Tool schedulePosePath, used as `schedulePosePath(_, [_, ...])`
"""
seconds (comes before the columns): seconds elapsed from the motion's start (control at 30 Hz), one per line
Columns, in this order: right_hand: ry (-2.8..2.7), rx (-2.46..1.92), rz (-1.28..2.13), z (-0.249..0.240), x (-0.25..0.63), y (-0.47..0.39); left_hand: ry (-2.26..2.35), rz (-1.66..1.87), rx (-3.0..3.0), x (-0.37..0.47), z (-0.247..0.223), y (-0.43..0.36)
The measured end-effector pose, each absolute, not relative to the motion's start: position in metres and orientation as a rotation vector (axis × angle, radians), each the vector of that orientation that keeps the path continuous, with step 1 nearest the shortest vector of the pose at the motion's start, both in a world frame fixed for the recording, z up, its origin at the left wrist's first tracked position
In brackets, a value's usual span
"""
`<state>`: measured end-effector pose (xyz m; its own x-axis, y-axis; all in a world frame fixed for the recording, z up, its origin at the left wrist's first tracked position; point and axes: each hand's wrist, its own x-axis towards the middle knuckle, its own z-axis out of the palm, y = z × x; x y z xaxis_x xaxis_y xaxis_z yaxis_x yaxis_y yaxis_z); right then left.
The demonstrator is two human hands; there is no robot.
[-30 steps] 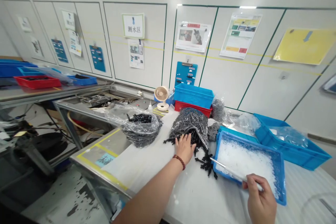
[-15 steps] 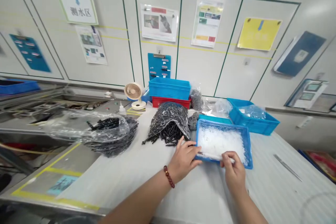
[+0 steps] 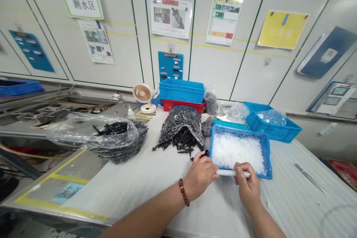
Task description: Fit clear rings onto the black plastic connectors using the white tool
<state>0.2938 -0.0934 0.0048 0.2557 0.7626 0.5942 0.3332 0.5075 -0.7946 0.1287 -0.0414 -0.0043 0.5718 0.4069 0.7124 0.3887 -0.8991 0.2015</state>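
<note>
The right hand (image 3: pixel 248 182) is pinching the white pen (image 3: pixel 227 173) between thumb and bent fingers, near its 3 o'clock end. The left hand (image 3: pixel 200 173) is curling at the 9 o'clock end, fingertips bunching there; whether they are pinching the tip or a small part, I cannot tell. The pen is lying almost level between the hands, just in front of the tray (image 3: pixel 268 160).

The pen is looking light, stiff and smooth, probably a little slippery and hardly fragile; its thick barrel is offering the surest hold.

Counting out from the pen: one tray is sitting toward 12 o'clock, holding white rings (image 3: pixel 237 148) beyond counting; one open bag (image 3: pixel 182 117) is spilling black parts at 10; a second bag (image 3: pixel 114 152) is slumping between 9 and 10; one pair of tweezers (image 3: pixel 309 178) is resting at 3. Loose parts (image 3: pixel 205 154) beside the left hand are hiding partly, uncounted.
</note>
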Motion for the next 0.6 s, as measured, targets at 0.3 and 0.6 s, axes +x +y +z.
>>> schedulePosePath(0.3, [-1.322,-1.205,0.567,0.016,0.304,-0.094,0.696,1.337,2.73,0.125,0.001,-0.04])
schedulePosePath(0.6, [-0.984,-1.23,0.401,0.016,0.317,-0.091,0.802,1.403,2.593,0.115,0.006,-0.034])
